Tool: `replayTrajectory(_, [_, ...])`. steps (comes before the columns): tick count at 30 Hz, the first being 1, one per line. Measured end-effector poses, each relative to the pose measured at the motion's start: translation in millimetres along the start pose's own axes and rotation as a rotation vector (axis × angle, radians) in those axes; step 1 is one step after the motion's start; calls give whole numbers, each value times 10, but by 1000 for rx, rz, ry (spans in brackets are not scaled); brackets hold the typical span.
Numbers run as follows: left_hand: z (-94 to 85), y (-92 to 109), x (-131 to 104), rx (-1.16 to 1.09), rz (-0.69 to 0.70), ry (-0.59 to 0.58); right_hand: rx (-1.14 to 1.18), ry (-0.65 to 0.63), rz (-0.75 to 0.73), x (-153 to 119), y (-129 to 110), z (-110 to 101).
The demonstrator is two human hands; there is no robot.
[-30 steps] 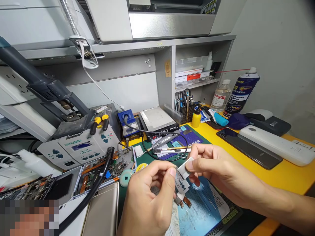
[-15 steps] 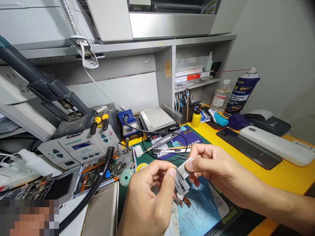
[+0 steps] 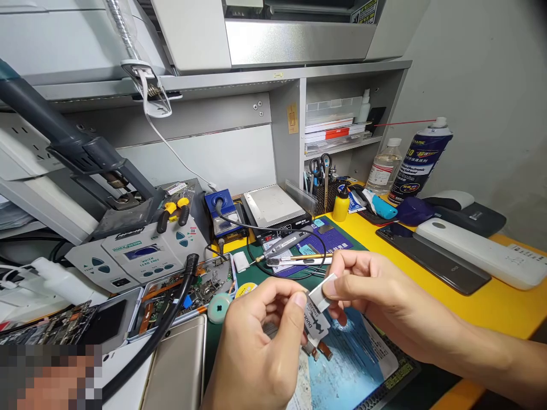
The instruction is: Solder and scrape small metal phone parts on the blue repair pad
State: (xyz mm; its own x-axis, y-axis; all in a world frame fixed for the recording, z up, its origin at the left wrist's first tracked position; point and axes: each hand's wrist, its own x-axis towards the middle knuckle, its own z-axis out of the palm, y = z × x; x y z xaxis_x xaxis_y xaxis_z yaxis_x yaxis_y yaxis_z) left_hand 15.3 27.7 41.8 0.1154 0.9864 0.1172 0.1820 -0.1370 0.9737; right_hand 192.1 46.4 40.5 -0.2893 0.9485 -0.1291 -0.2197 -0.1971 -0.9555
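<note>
Between thumb and fingers, my left hand [image 3: 267, 341] pinches a thin steel razor blade [image 3: 315, 324] printed with dark letters. My right hand [image 3: 367, 287] grips a small flat silvery-white piece [image 3: 323, 293] that meets the blade's upper end. Whether the two are one part or only touch, I cannot tell. Brown flex-cable ends [image 3: 325, 351] stick out just below the blade; what they belong to is hidden by my left hand. Under both hands lies a blue, worn-looking pad [image 3: 354, 364].
A soldering pen [image 3: 284, 245] and brushes lie behind my hands. At left are a black hose [image 3: 171, 319], a tray of circuit boards [image 3: 209, 282] and a hot-air station [image 3: 141, 256]. On the right are a dark phone [image 3: 431, 259], a spray can [image 3: 421, 162] and a bottle [image 3: 384, 168].
</note>
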Motion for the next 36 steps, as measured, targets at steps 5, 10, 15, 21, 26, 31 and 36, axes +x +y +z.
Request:
replayTrajectory(5, [-6, -10, -6, 10, 7, -12, 22, 6, -8, 4, 9, -2])
replayTrajectory(10, [-57, -52, 27, 22, -31, -75, 85, 30, -24, 7, -9, -9])
replayTrajectory(15, [-94, -66, 57, 16, -8, -65, 85, 29, -1, 12, -20, -5])
replayTrajectory(21, [-93, -56, 57, 11, -11, -57, 51, -26, 63, 13, -18, 16])
replayTrajectory(26, [-68, -57, 55, -13, -9, -77, 45, -22, 57, 31, -20, 13])
replayTrajectory(31, [-61, -58, 38, -4, 21, -86, 59, -8, 49, 24, -15, 4])
replayTrajectory(36, [-62, -46, 38, 2, 22, -82, 64, -10, 56, 28, -15, 10])
